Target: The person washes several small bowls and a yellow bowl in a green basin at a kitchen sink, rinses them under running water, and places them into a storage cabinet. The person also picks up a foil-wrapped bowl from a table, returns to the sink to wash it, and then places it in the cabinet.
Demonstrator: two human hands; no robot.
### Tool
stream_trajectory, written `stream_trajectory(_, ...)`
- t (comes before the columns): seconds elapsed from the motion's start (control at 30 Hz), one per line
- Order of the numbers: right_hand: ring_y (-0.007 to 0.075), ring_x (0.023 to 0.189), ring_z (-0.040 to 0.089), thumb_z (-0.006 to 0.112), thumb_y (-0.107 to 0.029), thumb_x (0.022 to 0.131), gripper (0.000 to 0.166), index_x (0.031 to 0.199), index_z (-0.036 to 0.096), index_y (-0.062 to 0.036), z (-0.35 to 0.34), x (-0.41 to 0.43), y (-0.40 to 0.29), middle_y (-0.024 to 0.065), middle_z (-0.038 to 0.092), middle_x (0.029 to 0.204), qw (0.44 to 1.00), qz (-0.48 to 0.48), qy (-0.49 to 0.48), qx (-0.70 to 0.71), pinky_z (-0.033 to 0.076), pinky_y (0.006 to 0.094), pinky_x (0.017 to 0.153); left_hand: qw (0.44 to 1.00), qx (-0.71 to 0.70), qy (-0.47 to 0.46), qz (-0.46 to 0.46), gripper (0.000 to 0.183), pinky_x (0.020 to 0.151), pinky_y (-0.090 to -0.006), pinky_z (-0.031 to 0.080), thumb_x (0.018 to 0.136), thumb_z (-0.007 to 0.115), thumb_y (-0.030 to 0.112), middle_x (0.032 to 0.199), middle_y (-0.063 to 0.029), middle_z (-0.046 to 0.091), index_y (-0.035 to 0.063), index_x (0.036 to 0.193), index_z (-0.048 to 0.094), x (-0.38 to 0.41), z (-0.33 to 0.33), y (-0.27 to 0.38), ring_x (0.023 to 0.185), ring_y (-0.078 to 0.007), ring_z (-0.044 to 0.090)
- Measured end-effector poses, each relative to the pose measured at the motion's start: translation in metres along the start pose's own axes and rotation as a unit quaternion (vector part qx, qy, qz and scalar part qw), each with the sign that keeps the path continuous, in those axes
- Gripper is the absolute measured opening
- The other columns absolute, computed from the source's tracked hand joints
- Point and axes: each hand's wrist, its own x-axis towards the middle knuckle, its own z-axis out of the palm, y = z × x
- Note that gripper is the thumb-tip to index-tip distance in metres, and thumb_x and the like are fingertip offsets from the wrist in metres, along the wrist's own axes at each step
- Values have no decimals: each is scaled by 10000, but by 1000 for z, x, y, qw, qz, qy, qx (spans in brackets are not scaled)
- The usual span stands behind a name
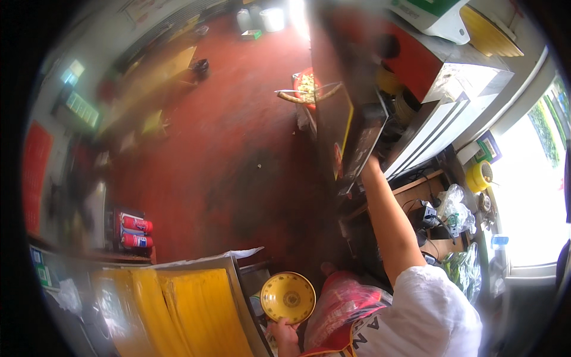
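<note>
My left hand (285,332), low in the view, grips the near rim of a yellow patterned bowl (287,297), its inside facing up with nothing in it. My right arm is stretched forward into a dark cabinet; the right hand itself is hidden behind the cabinet's door (368,138), with only the wrist showing at its edge. Stacked bowls (406,106) stand inside the cabinet, near the hidden hand. A red basin with chopped yellowish food (307,87) is beyond the door.
At the lower left lies a stack of yellow packs (196,308) on a counter. Power sockets and cables (430,216) and plastic bags (457,207) are on the right, below the window. Two red fire extinguishers or bottles (137,232) are at left. The floor (223,134) is red.
</note>
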Motion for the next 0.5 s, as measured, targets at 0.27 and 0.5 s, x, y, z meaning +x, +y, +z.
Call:
stream_trajectory(0.27,171,872,595,546,-224,900,303,1149,553,-53,-37,-156,4,65,609,984,841,203,54,499,480,306,769,981,53,-106,156,354,658,-271,509,754,494,-4,975,-85,623,-8,1102,553,-26,-24,-3,811,-181,618)
stream_trajectory(0.5,165,690,610,544,-327,909,314,1064,578,-57,-17,-453,-32,59,619,847,863,129,-474,113,490,284,533,933,182,-96,295,457,817,-273,463,787,493,3,1056,-79,629,23,1243,503,-97,-179,-54,936,-135,583)
